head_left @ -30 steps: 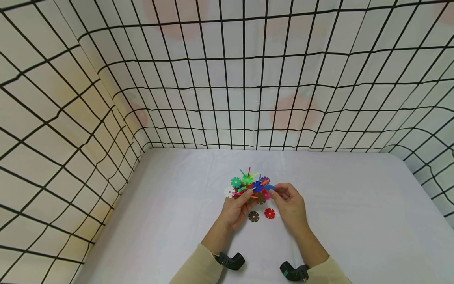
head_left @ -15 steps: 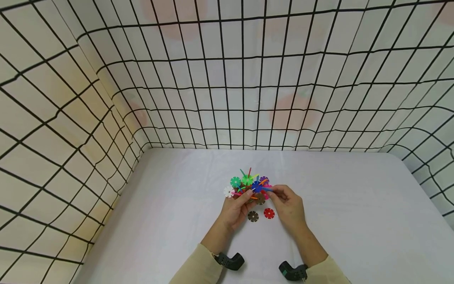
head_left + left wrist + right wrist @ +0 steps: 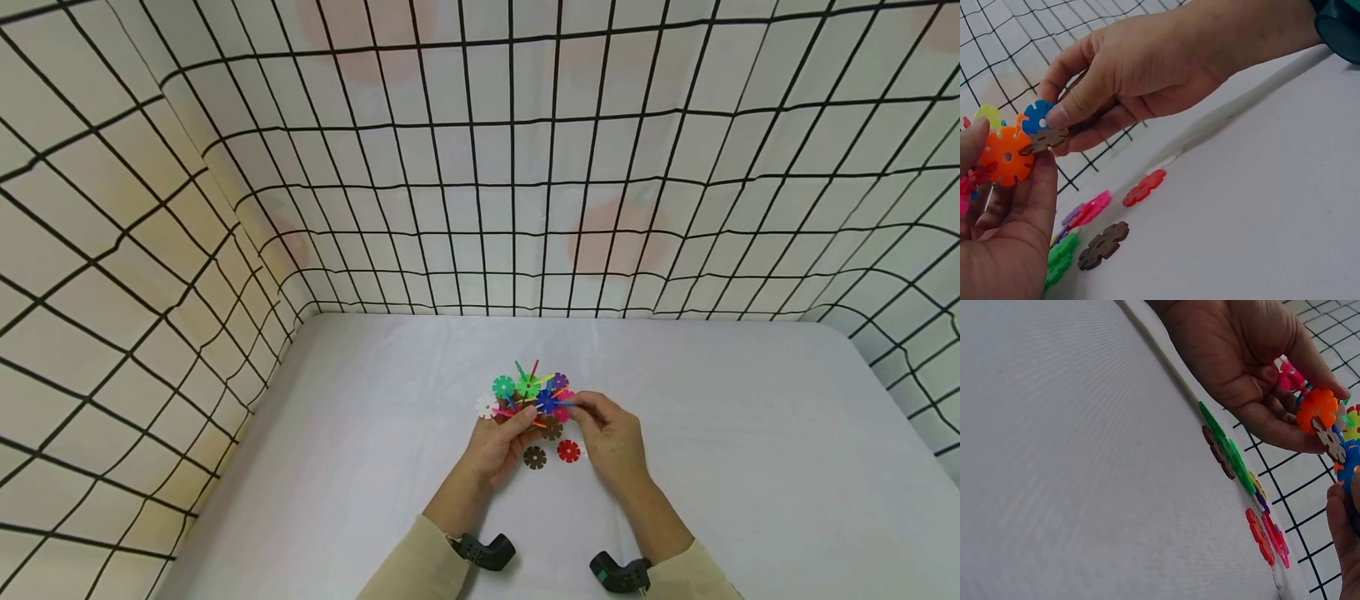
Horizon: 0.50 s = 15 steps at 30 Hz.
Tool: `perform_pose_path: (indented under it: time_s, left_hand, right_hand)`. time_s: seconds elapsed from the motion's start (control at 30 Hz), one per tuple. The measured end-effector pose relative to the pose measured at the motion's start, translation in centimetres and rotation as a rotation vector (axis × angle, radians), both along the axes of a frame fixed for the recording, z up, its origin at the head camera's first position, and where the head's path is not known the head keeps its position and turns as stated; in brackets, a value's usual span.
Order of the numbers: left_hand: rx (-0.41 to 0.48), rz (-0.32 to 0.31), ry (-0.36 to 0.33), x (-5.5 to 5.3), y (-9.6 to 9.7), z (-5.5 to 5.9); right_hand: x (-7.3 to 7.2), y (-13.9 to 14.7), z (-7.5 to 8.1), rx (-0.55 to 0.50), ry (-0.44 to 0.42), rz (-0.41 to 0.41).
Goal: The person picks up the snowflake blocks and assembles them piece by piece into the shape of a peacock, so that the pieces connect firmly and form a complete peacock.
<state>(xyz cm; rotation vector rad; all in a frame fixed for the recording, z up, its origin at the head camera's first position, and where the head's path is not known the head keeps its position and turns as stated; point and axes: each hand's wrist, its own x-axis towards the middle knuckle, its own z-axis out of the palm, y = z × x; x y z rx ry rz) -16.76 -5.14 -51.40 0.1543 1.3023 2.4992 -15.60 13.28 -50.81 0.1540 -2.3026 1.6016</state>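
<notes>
In the head view my left hand (image 3: 497,448) grips a cluster of interlocking plastic flower discs (image 3: 528,386), thumb on top. The discs are green, white, blue, pink, purple and brown, several standing on edge. At the cluster's right side my right hand (image 3: 618,440) pinches a blue disc (image 3: 1036,117) between thumb and fingers. That blue disc meets a brown disc (image 3: 1047,141) beside an orange disc (image 3: 1007,156) in the left wrist view. My left fingers hide part of the cluster.
A loose brown disc (image 3: 535,457) and a loose red disc (image 3: 568,451) lie on the white table (image 3: 360,433) just below the hands. More discs, green (image 3: 1229,450) and pink (image 3: 1275,540), lie behind them. Black netting (image 3: 514,208) stands along the back and sides.
The blue disc in my right hand has turned from flat to edge-on, and that hand has shifted slightly left. The cluster in my left hand has tilted a little.
</notes>
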Motion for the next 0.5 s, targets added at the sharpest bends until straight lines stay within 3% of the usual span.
perform_pose_path:
  time_s: [0.2,0.37,0.5]
  left_hand:
    - [-0.008,-0.022,0.002,0.06,-0.05,0.10]
    - [0.014,0.011,-0.012,-0.04,-0.02,0.05]
    - [0.051,0.035,-0.010,-0.05,-0.03,0.14]
  right_hand:
    - [0.08,-0.09,0.04,-0.001,-0.018,0.005]
    - [-0.12,-0.24,-0.07,-0.010,-0.092,0.040]
    - [-0.39,-0.17,-0.47,0.144,-0.197,0.055]
